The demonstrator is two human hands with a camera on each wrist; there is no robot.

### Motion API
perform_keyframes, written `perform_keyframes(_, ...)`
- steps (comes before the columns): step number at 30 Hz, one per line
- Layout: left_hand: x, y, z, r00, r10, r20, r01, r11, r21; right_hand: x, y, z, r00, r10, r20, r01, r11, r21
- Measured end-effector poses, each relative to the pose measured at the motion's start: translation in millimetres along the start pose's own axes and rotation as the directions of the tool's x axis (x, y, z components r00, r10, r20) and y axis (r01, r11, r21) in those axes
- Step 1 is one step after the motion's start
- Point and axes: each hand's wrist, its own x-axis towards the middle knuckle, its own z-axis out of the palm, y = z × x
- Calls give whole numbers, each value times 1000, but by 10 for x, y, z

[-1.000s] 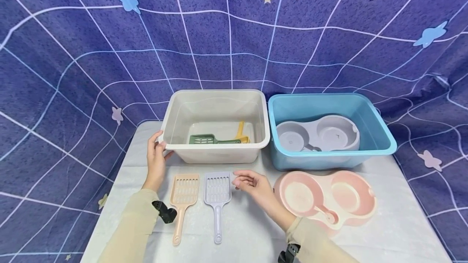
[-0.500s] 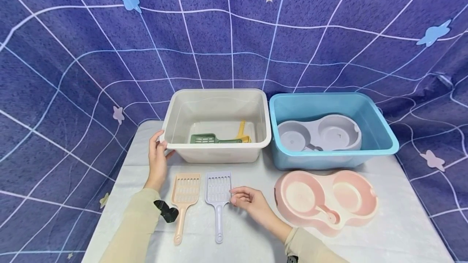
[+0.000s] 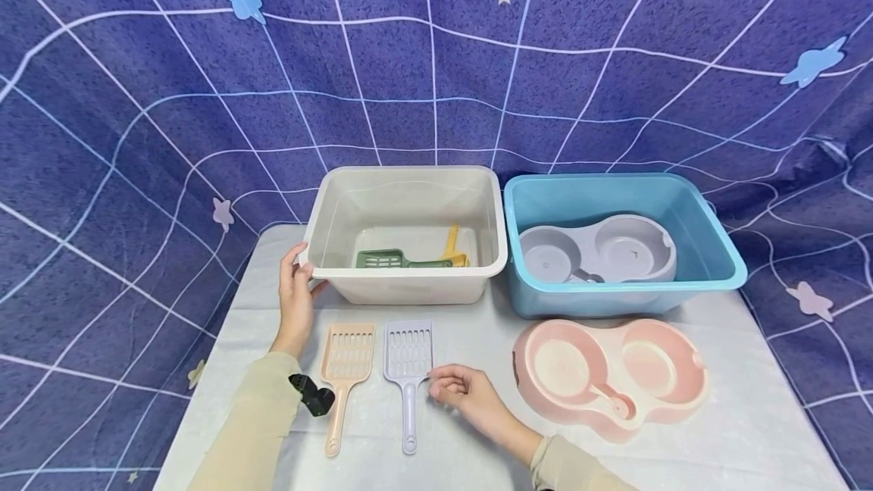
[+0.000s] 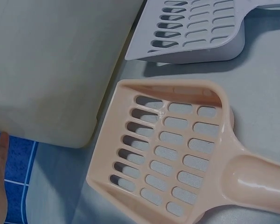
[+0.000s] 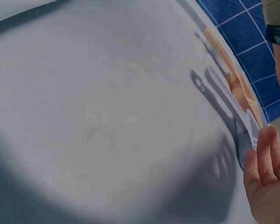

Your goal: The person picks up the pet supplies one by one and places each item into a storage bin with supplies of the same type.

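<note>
At the front left corner of a light grey litter box [image 3: 404, 291], my left hand [image 3: 295, 308] holds the rim, thumb on top and a fingertip showing below it. A peach litter scoop [image 3: 337, 394] lies just in front of the box, and a lavender litter scoop [image 3: 408, 392] lies beside it, both with handles towards me. My right hand [image 3: 474, 400] hovers right of the lavender scoop, its fingers loosely bent and holding nothing, fingertips close to the scoop's edge. Inside the box are a green litter scoop [image 3: 382, 259] and a yellow scoop [image 3: 452, 241].
A blue litter box [image 3: 614, 301] stands to the right of the grey one, with a grey-lavender double pet bowl [image 3: 583, 237] in it. A pink double pet bowl [image 3: 607, 339] lies in front of the blue box. A purple patterned cloth [image 3: 436, 59] hangs behind the table.
My right hand has moved slightly towards me and left, down along the lavender scoop's right side. The left hand stays at the litter box's corner.
</note>
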Motion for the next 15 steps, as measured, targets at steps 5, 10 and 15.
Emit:
perform_keyframes(5, 0, -10, 5, 1000, 6, -9, -6, 1000, -6, -30, 85, 17, 1000, 8, 8, -8, 1000, -5)
perform_keyframes(10, 1, -28, 12, 999, 27, -19, -27, 1000, 4, -53, 153, 35, 1000, 20, 23, -21, 1000, 12)
perform_keyframes(15, 9, -36, 2, 1000, 28, -13, -28, 1000, 13, -57, 186, 63, 999, 25, 33, -26, 999, 29)
